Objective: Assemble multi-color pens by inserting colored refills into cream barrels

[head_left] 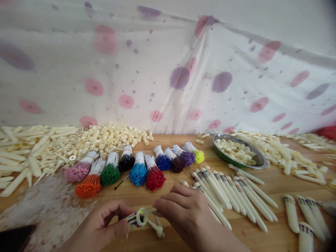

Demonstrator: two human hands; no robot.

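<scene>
My left hand (109,224) is closed around a cream multicolour pen barrel (132,218), held between thumb and fingers with its open round end turned to the right. Coloured bits show in the barrel's slots and inside its mouth. Just beside that mouth, the fingertips of my right hand (183,211) are pinched together on something thin and pale, too blurred to name. Under the hands a small cream plastic part (158,229) lies on the wooden table (173,241). A single black-tipped refill (121,182) rests a little beyond the left hand.
Bundles of coloured refills (138,171) stand in a row ahead. Finished-looking multicolour pens (236,199) lie to the right, with several more at far right. A metal dish (259,159) holds cream parts. Cream barrels (18,168) pile up left; clear tiny pieces (47,210) spread below.
</scene>
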